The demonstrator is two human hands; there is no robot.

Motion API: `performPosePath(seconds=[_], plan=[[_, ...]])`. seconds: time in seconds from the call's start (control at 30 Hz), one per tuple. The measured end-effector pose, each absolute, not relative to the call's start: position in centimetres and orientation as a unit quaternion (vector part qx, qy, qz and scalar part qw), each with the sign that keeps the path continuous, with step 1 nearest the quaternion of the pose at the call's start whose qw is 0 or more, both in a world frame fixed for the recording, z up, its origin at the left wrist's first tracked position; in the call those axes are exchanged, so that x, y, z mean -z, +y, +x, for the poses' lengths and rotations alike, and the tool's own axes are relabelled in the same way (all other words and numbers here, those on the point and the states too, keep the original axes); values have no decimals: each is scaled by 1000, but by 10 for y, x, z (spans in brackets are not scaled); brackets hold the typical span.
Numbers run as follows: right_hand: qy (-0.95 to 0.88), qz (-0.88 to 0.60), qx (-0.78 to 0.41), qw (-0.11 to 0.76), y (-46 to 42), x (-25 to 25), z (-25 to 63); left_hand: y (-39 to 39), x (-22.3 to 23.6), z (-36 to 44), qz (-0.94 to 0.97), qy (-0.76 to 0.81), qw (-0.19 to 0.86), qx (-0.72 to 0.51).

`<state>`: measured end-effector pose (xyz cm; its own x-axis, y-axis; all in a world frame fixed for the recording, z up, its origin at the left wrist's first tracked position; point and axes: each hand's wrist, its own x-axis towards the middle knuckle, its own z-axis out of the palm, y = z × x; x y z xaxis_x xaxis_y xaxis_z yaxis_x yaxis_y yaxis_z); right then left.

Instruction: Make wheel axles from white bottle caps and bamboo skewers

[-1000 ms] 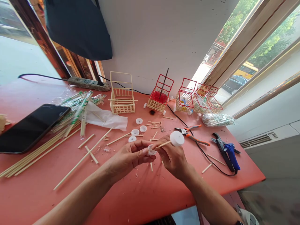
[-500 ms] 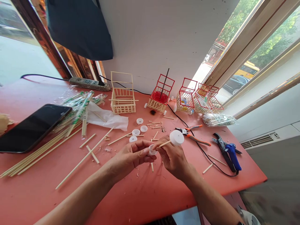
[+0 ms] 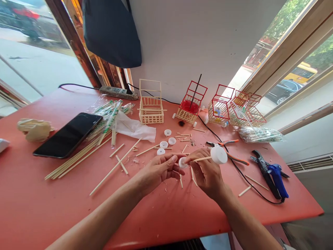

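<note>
My right hand (image 3: 208,170) pinches a short wooden stick (image 3: 203,159). A white bottle cap (image 3: 219,154) is at the stick's right end. Close to the pinching fingertips, a second white cap (image 3: 183,162) stands by the other end; my fingers hide the joint. My left hand (image 3: 166,168) curves around this second cap, thumb and fingers apart, and whether it touches the cap is unclear. Several loose white caps (image 3: 172,141) lie on the red table (image 3: 156,215) beyond my hands, among cut stick pieces (image 3: 185,135).
Small stick-built carts (image 3: 151,113) line the wall, one holding a red tray (image 3: 189,106). On the left lie a phone (image 3: 69,135), long sticks (image 3: 78,158) and wrapped sticks (image 3: 111,119). Pliers (image 3: 236,158), a blue-handled tool (image 3: 278,180) and a black cable (image 3: 235,170) lie right.
The view has swung left, so the scene sits further right. My left thumb and fingers have loosened from the small cap. My right hand still grips the stick.
</note>
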<state>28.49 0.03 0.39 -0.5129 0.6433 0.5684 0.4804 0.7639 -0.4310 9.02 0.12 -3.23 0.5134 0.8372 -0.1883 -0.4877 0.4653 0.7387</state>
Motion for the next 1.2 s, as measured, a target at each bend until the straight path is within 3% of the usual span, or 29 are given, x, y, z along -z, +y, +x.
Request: performPosePath(seconds=[1.2], plan=[[-857,-355,-111,356,5,-2,285,0,35,94,297,289,823,-388]])
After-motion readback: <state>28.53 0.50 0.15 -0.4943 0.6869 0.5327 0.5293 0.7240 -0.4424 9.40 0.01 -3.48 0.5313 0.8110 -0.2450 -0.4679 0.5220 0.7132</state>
